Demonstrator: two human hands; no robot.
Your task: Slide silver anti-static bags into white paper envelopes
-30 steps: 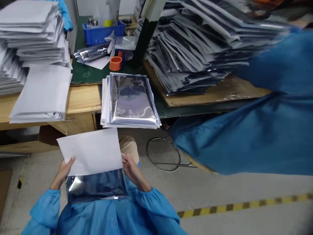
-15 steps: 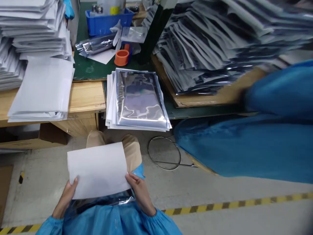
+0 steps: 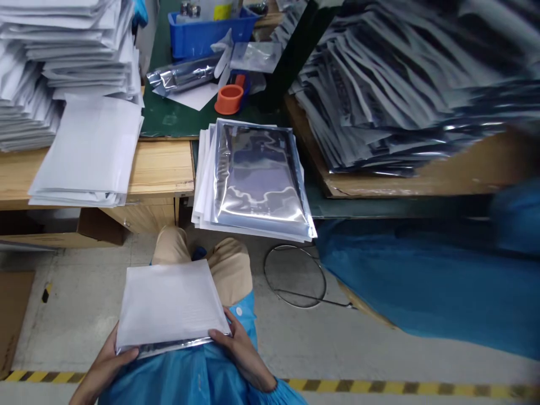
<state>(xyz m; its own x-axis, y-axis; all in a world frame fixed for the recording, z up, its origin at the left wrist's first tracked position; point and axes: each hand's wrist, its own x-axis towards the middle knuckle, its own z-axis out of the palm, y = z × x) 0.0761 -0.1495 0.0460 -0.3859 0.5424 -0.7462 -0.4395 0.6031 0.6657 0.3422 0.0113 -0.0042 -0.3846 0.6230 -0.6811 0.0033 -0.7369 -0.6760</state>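
A white paper sheet (image 3: 169, 304) lies over a shiny silver bag (image 3: 177, 346) on my lap. Only the bag's near edge shows under the sheet. My left hand (image 3: 110, 363) grips the near left corner of the two together. My right hand (image 3: 236, 349) holds their near right corner, thumb on top. In front of my knees a small stack of white sheets topped by a filled silver bag (image 3: 257, 174) rests on the table edge.
White paper stacks (image 3: 84, 152) cover the wooden bench at left. A large heap of silver bags (image 3: 400, 84) sits at right. A blue bin (image 3: 206, 34) and orange tape roll (image 3: 229, 98) stand behind. Another person's blue sleeve (image 3: 422, 281) reaches across at right.
The white sheet has slid down over the silver bag until it nearly covers it, and both came lower onto my lap. The other person's arm has drawn back to the right.
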